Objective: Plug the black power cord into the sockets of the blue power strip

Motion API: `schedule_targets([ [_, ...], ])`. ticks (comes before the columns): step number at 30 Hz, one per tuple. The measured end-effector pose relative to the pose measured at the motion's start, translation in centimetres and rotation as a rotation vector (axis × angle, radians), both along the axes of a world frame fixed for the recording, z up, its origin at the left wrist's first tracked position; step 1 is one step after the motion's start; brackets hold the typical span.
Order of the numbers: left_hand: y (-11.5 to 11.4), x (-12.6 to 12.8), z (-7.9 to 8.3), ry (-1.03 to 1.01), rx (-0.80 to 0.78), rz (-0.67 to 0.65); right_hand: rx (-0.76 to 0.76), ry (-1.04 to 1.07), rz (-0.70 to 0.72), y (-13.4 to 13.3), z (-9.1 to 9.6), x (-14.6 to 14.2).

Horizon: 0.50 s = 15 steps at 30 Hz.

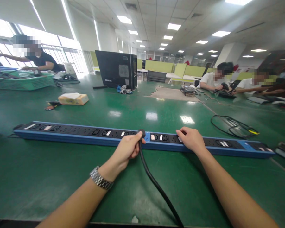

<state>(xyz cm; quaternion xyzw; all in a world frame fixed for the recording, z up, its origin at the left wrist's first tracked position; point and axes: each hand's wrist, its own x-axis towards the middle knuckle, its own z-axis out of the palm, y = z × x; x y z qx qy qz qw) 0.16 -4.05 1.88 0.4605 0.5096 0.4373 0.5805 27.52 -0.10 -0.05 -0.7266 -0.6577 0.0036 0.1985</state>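
Note:
A long blue power strip (123, 142) with a black socket face lies across the green table. My left hand (130, 144) pinches the black plug (140, 133) of a power cord, right at the sockets near the strip's middle. Whether the plug sits in a socket is hidden by my fingers. From it the thick black cord (154, 180) runs down over the table's front edge. To the right, my right hand (192, 139) is closed over the strip, its fingers curled at the far edge. White labels stick to several sockets. A metal watch is on my left wrist.
Behind the strip are a tissue pack (73, 98), a black computer case (117, 69), gloves (124, 90) and a coiled black cable (230, 126). A green basket (26, 81) stands at the far left. People sit at the left and right, one holding a dark device.

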Motion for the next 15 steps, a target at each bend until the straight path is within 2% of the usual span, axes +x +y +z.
schedule_targets([
  [4, 0.1, 1.5, -0.2, 0.081, -0.008, -0.06, 0.002, 0.005, 0.011, 0.0, 0.0, 0.0],
  [15, 1.0, 1.3, -0.7, 0.152, -0.057, -0.104, 0.001, 0.006, 0.01, 0.0, 0.0, 0.0],
])
